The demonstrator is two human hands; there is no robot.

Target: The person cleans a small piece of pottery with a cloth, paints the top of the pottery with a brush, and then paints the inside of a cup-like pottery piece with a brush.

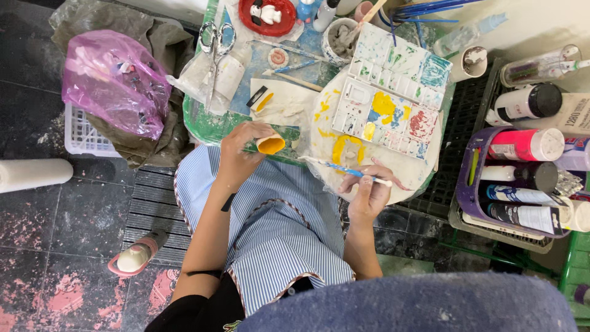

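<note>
My left hand holds a small clay cup painted yellow, tilted on its side over the edge of the green work table. My right hand grips a thin blue-and-white paintbrush, whose tip points left toward the cup. Just above the brush, a puddle of yellow paint lies on a round white board. A white paint palette with several wells of yellow, blue, red and green rests on the board. A blue striped apron covers my lap.
Scissors, a red dish holding a white figure and a grey-smeared cup lie on the table. A purple basket of paint bottles stands at right. On the dark floor at left are a pink plastic bag and a white roll.
</note>
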